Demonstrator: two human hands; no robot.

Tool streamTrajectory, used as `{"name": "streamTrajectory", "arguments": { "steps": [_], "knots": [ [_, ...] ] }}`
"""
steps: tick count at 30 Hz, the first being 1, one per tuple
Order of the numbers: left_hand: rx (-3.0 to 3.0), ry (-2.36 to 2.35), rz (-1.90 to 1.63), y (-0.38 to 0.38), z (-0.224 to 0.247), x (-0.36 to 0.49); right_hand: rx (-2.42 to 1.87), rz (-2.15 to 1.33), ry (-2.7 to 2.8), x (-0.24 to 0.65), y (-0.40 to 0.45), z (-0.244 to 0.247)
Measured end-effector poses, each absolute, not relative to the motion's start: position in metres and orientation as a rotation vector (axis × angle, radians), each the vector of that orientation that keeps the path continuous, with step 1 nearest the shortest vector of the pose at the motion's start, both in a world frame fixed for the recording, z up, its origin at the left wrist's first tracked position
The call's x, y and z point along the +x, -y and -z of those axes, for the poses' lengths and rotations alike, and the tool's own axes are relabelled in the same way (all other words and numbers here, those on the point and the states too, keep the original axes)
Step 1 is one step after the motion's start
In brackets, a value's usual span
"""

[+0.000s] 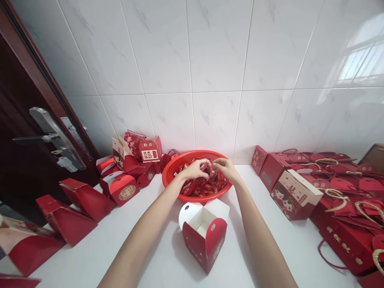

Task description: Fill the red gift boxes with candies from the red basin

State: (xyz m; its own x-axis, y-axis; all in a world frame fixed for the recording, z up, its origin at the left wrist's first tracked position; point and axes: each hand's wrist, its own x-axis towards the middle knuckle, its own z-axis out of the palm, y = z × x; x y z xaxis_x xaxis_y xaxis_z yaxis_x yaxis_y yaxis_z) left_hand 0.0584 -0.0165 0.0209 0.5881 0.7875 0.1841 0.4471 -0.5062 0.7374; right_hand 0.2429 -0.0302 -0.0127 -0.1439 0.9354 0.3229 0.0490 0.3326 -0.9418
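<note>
A red plastic colander (171,168) holds a heap of small red wrapped candies (196,186). Both my hands are inside its rim, over the heap. My left hand (196,169) is bent, thumb and fingers apart in a C shape around the candies. Close beside it, my right hand (225,169) has its fingers curled down onto a red wrapped candy (213,174), partly hidden by the fingers. Between my forearms stands an upright red gift box (196,242) with its white-lined flaps open; the part of its inside that shows is bare.
Several red gift boxes (121,190) line the left side of the white table (153,262), near a dark door (18,100). On the right are a cream-topped box (295,196) and many red boxes with rope handles (339,232). A tiled wall (216,120) rises behind.
</note>
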Motion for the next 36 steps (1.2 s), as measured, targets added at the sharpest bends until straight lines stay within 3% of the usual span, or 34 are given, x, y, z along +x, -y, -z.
{"name": "streamTrajectory", "arguments": {
  "steps": [5, 36],
  "knots": [
    [2.040, -0.990, -0.967, 0.017, -0.023, 0.057, -0.894, -1.128, 1.572, 0.240, 0.039, 0.003],
    [2.046, -0.999, -0.811, 0.015, -0.018, 0.054, -0.843, -1.081, 1.132, 0.245, 0.025, 0.012]
  ]
}}
